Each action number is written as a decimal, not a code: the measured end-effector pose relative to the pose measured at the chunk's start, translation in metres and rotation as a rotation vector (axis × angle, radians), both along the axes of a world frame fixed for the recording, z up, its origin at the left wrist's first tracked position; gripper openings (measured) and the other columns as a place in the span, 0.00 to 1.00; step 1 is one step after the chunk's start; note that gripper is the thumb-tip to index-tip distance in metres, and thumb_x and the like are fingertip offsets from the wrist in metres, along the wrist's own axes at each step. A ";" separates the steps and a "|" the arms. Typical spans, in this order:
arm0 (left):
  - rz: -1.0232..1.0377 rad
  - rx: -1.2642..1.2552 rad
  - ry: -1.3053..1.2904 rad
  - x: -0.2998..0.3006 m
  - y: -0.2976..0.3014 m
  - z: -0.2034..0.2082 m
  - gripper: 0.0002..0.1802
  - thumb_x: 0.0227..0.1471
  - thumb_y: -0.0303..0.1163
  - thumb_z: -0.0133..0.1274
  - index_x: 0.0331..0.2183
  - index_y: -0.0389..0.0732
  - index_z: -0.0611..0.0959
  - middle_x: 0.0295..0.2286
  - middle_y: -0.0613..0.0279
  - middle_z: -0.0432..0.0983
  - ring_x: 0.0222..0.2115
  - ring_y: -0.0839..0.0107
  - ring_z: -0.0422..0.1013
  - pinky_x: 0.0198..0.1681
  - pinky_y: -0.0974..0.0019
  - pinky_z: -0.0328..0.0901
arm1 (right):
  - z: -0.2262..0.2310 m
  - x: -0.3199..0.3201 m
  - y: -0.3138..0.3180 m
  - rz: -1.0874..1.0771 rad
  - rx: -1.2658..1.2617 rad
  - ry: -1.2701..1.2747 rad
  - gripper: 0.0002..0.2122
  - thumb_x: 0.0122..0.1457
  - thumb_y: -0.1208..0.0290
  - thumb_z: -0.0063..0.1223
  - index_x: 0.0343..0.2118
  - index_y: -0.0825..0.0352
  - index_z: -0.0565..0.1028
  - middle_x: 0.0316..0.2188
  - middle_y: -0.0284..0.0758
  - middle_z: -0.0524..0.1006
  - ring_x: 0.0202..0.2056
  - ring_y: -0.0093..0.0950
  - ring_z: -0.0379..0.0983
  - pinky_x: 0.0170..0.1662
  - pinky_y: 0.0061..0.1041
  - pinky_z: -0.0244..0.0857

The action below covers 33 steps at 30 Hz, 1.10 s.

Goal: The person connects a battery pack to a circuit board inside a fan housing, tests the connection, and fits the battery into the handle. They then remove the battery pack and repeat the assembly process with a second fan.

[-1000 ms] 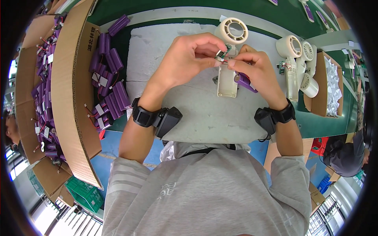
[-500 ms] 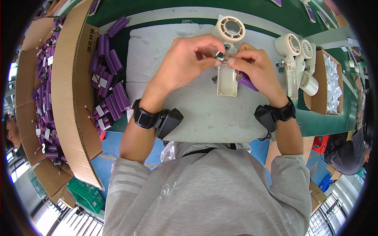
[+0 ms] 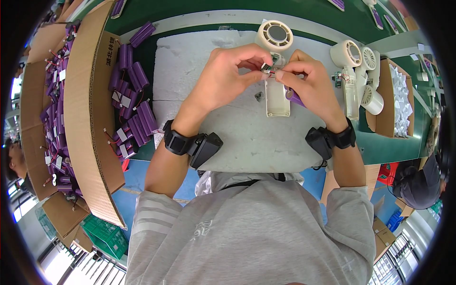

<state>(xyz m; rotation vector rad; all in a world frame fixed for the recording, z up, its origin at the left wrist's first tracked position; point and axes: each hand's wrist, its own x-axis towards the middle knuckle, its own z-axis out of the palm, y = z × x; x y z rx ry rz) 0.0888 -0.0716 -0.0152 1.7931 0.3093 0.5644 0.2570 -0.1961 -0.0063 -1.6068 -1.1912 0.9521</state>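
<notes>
My left hand (image 3: 227, 73) is closed, pinching a small green circuit board (image 3: 267, 68) between thumb and fingertips. Close beside it, my right hand (image 3: 311, 80) pinches thin wires at the board's edge; the tiny connection is mostly hidden by fingertips. Under the right fingers sticks out a purple battery (image 3: 294, 98), apparently tucked in that hand. Beneath both hands lies a cream handheld fan with a round head (image 3: 275, 35) and an open, hollow handle shell (image 3: 278, 100). Another bit of green board shows between the fan head and my fingers.
A pale foam mat (image 3: 228, 137) covers the bench in front of me. Loose purple battery packs (image 3: 137, 76) lie left, beside a tall cardboard box (image 3: 90, 118). On the right are more cream fan bodies (image 3: 349, 54) and a carton of white pieces (image 3: 401, 102).
The fan's handle shell has shifted slightly right. My left fingers have tilted the circuit board, and the battery under my right hand shows less. Both hands stay nearly in place.
</notes>
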 end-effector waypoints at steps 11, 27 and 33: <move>0.029 0.114 0.046 0.000 -0.001 -0.003 0.18 0.45 0.18 0.56 0.41 0.39 0.83 0.34 0.56 0.82 0.32 0.68 0.79 0.41 0.67 0.73 | 0.000 -0.014 -0.003 0.066 0.256 -0.304 0.04 0.55 0.78 0.57 0.29 0.74 0.76 0.25 0.32 0.71 0.21 0.18 0.66 0.23 0.19 0.61; 0.115 0.037 -0.007 0.003 -0.004 -0.007 0.16 0.44 0.20 0.57 0.39 0.37 0.84 0.30 0.55 0.82 0.29 0.69 0.79 0.36 0.69 0.73 | -0.005 -0.017 0.002 -0.135 0.333 -0.380 0.15 0.49 0.81 0.62 0.42 0.65 0.78 0.38 0.32 0.76 0.26 0.17 0.72 0.22 0.15 0.68; 0.150 0.010 0.016 0.002 -0.004 -0.009 0.14 0.43 0.21 0.58 0.36 0.36 0.85 0.28 0.55 0.81 0.27 0.70 0.78 0.32 0.71 0.72 | -0.008 -0.014 0.003 -0.155 0.345 -0.417 0.15 0.47 0.80 0.64 0.41 0.65 0.79 0.36 0.32 0.77 0.25 0.17 0.72 0.23 0.15 0.68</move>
